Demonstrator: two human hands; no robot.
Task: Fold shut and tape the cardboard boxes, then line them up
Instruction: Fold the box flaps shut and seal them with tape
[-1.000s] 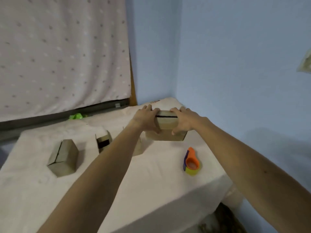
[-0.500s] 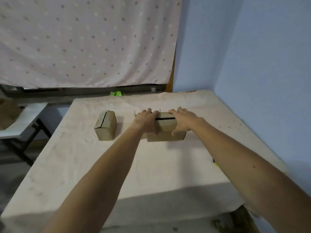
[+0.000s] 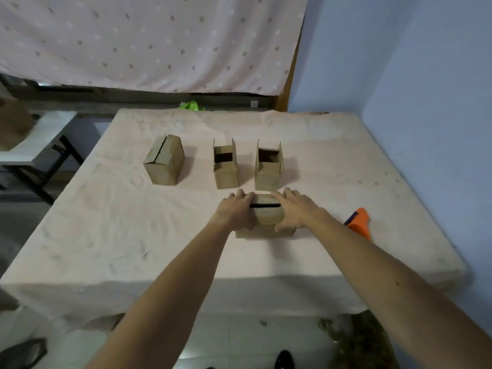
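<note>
- The table [image 3: 133, 235] is draped in a pale, wrinkled cloth and sits in a corner of the room.
- The box [image 3: 267, 221] stands on the cloth at the table's middle, slightly towards the near edge.
- Beyond the box hangs a dotted pink curtain [image 3: 149, 41]. To its right is a blue wall [image 3: 426, 102].
- Far to the box's left stands a small side table [image 3: 40, 134].
- The box is plain brown cardboard. Its top flaps are folded down, with a dark slit between them.
- The left hand [image 3: 235, 210] lies flat on the box's left end, fingers fairly straight across the top and thumb down the near face.
- The right hand [image 3: 294, 210] presses the right end in the same way.
- Just behind the box are two open boxes [image 3: 225, 169] with flaps up.
- Behind and to the left is a closed box [image 3: 164, 163].
- To the box's right lies an orange tape dispenser [image 3: 359, 222], partly hidden by the right forearm.
</note>
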